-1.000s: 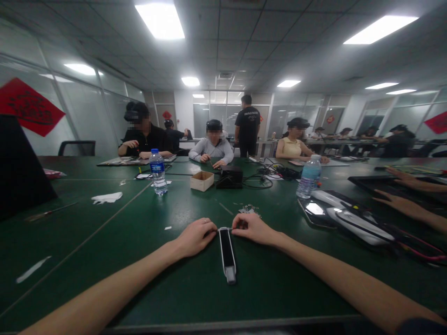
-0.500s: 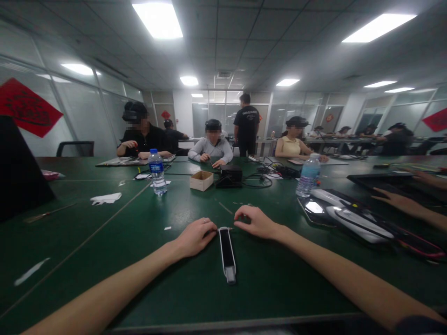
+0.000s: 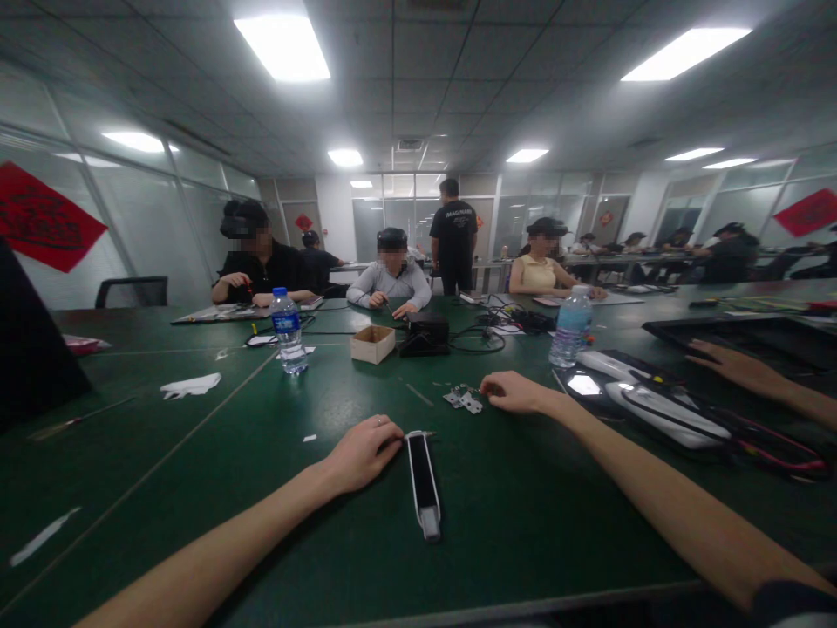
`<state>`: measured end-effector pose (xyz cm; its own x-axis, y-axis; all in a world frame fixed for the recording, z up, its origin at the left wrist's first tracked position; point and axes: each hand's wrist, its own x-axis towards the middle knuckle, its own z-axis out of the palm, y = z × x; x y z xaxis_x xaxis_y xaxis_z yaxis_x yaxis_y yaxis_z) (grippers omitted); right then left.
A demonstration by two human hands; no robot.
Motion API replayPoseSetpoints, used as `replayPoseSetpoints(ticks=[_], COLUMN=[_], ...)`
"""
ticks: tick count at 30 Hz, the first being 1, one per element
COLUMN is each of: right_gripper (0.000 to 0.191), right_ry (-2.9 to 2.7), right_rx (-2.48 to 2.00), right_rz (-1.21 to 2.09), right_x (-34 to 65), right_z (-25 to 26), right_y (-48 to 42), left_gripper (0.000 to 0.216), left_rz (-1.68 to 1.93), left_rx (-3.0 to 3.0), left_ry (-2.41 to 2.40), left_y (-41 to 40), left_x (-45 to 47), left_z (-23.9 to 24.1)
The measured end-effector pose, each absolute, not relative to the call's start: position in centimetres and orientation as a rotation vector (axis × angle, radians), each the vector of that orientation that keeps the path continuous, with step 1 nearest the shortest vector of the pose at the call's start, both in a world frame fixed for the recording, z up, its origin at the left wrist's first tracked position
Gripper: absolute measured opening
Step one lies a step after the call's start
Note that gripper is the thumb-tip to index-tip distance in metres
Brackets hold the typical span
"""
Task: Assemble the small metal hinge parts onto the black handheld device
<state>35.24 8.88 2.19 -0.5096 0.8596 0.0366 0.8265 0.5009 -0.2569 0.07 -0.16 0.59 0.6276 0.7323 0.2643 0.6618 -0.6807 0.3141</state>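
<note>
My left hand (image 3: 367, 449) rests on the green table with its fingers curled together, at the upper end of a long narrow device (image 3: 424, 484) with a black face, white rim and pale lower tip. A thin small rod (image 3: 425, 433) lies across that upper end; its left part meets my fingertips. Whatever those fingers hold is hidden. Farther forward, my right hand (image 3: 516, 392) is closed, thumb and fingers bent together beside a small pile of metal pieces (image 3: 463, 399). Anything within its pinch is too small to make out.
Ahead stand an open cardboard box (image 3: 372, 345), a black block (image 3: 424, 335) with cables and a water bottle (image 3: 289, 331). Rightward are another bottle (image 3: 572, 327), a white-and-black tool (image 3: 667, 414) and a co-worker's hand (image 3: 725, 358). A brush (image 3: 78, 420) lies left.
My right hand has moved forward and right, away from the device's upper end to the metal pieces, which now show. My left hand stays by the device. The view has shifted slightly.
</note>
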Motion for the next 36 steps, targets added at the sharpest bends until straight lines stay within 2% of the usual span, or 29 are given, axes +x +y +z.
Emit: replayPoseSetpoints(ticks=[7, 15, 30, 36], right_gripper=[0.039, 0.023, 0.03, 0.024], right_ry=[-2.587, -2.553, -2.448, -2.492], right_rx=[-1.433, -1.402, -1.554, -1.575], right_rz=[0.437, 0.571, 0.709, 0.647], right_x=[34.7, 35.0, 34.8, 35.2], right_z=[3.0, 3.2, 4.1, 3.6], right_y=[8.1, 8.2, 7.4, 8.2], left_gripper=[0.016, 0.017, 0.017, 0.016], left_rz=[0.568, 0.562, 0.545, 0.525], left_rx=[2.678, 2.67, 2.656, 2.66], left_ry=[1.15, 1.156, 1.162, 1.186], left_y=[0.1, 0.0, -0.4, -0.5], left_x=[0.3, 0.6, 0.4, 0.5], left_z=[0.4, 0.6, 1.0, 1.2])
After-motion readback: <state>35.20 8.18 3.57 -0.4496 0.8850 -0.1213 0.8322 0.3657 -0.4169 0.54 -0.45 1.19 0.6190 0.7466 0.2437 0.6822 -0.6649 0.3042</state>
